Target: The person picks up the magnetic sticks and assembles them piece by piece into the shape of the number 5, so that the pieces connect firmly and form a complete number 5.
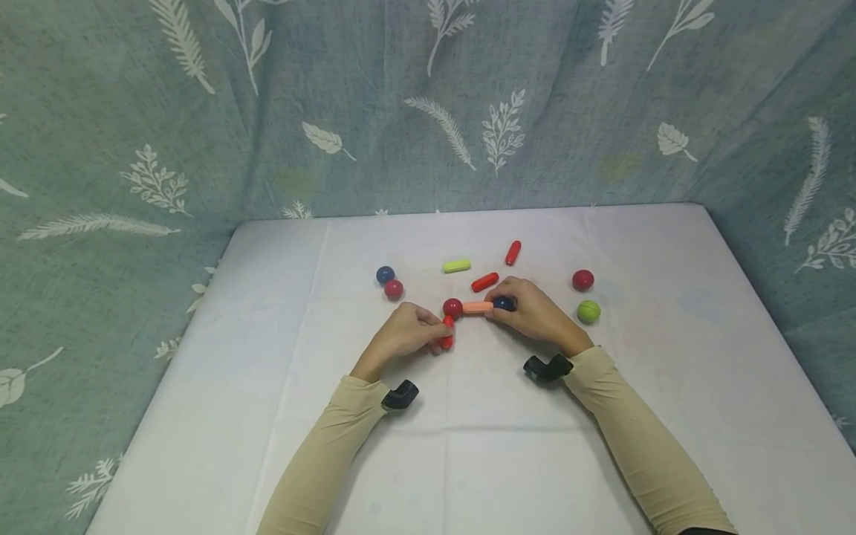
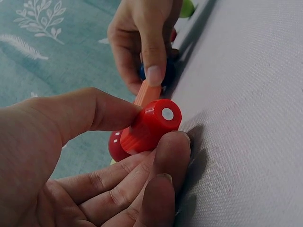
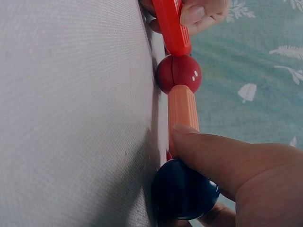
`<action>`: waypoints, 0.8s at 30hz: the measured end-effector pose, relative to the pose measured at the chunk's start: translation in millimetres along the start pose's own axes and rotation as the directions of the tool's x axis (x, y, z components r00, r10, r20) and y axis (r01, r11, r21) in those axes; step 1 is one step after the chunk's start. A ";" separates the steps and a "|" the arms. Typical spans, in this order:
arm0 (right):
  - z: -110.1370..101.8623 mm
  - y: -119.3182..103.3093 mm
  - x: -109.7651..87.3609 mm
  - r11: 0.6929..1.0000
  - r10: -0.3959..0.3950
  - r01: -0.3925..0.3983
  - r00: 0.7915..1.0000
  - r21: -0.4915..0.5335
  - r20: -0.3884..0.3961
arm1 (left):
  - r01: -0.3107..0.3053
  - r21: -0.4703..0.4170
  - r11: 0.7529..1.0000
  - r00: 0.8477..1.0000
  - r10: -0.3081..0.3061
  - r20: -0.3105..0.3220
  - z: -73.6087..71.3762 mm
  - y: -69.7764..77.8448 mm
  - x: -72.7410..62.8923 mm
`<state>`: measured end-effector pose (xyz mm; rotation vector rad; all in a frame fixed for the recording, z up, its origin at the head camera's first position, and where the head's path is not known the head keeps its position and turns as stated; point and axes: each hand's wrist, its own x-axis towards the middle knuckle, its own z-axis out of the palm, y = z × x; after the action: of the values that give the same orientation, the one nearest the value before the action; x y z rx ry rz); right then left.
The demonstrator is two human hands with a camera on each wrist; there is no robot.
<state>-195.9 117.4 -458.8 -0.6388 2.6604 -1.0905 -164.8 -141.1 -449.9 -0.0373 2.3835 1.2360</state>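
Observation:
My left hand (image 1: 409, 331) pinches a red ribbed rod (image 2: 150, 124) between thumb and fingers; a pale disc shows on its near end. The rod's far end meets a dark red ball (image 3: 179, 74). From that ball an orange rod (image 3: 182, 111) runs to a dark blue ball (image 3: 184, 190), all in one line in the right wrist view. My right hand (image 1: 531, 310) holds the orange rod and the blue ball, its thumb lying along the rod beside the ball. In the head view the two rods form a corner at the red ball (image 1: 452, 307).
Behind the hands lie a yellow-green rod (image 1: 457, 266) and two red rods, one nearer (image 1: 484, 281) and one farther (image 1: 513, 253). A blue ball (image 1: 385, 275) and a red ball (image 1: 394, 290) sit at left. Right of the hands are a red ball (image 1: 583, 280) and a green ball (image 1: 588, 311).

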 end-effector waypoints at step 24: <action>0.7 -0.4 1.2 1.000 0.017 -0.017 1.000 -0.007 0.005 | -0.026 0.064 0.998 1.000 0.026 -0.003 1.7 3.1 -2.1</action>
<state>-196.6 116.2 -459.0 -0.6176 2.6611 -1.0746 -163.0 -138.3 -447.5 0.0115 2.4328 1.1718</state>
